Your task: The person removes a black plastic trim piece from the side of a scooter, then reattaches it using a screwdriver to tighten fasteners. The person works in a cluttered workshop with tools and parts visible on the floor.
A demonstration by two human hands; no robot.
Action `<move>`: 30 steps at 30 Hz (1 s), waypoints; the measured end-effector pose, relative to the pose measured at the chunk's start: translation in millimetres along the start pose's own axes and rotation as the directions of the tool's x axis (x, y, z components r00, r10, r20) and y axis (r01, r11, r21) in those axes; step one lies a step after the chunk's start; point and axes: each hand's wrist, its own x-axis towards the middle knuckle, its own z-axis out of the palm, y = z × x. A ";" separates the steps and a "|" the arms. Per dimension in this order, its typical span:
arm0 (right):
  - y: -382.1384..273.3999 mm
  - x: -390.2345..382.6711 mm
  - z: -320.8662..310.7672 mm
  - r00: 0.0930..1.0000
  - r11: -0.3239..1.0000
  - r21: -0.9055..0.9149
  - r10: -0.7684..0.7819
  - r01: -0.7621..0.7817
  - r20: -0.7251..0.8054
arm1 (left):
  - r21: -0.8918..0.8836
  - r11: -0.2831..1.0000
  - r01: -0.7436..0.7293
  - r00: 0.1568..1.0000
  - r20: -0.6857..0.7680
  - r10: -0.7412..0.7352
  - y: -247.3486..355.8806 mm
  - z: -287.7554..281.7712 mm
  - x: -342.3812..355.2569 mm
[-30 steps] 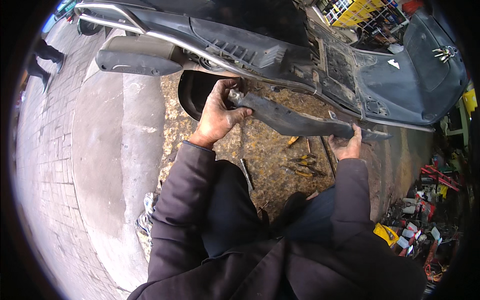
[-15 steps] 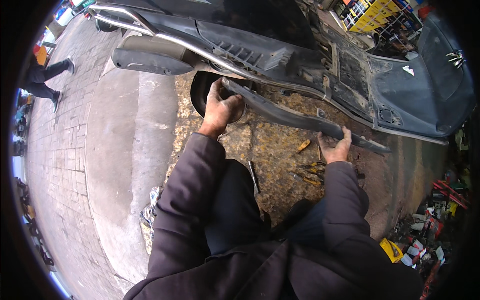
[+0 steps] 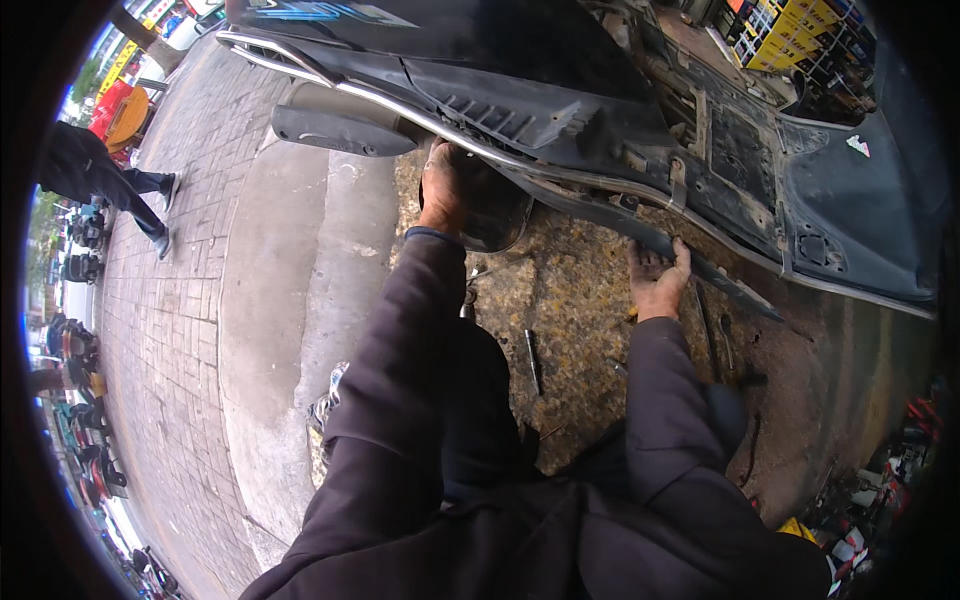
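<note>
A long dark plastic side panel (image 3: 700,262) lies pressed up along the lower edge of a scooter body (image 3: 560,110) that fills the top of the view. My left hand (image 3: 443,190) reaches under the scooter by the rear wheel (image 3: 495,215) and grips the panel's left end, which is hidden behind the hand. My right hand (image 3: 655,277) holds the panel from below near its middle, palm up. A chrome rail (image 3: 330,75) runs along the scooter's side above a grey muffler (image 3: 340,130).
A metal rod tool (image 3: 533,362) lies on the stained ground between my arms. A person in dark trousers (image 3: 110,180) walks on the paved walkway at far left. Parked vehicles line the left rim. Yellow boxes (image 3: 790,35) stand at the top right; cluttered parts lie at lower right.
Both hands have lifted the panel away from me and up against the scooter's underside. The view has shifted, so the pliers on the ground are out of sight.
</note>
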 end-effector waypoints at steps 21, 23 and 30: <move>9.6 -4.4 -8.2 0.998 0.967 -0.247 0.053 -0.058 -0.029 | 0.168 0.979 0.116 0.951 -0.303 -0.060 5.5 -30.9 1.4; 17.9 -11.9 -11.9 0.999 0.951 -0.309 0.024 -0.033 -0.033 | 0.169 0.963 0.209 0.902 -0.413 -0.123 12.0 -42.0 5.5; 22.4 -28.1 -13.3 1.000 0.972 -0.233 -0.017 0.018 0.006 | 0.146 0.940 0.308 0.858 -0.469 -0.208 21.7 -64.8 11.6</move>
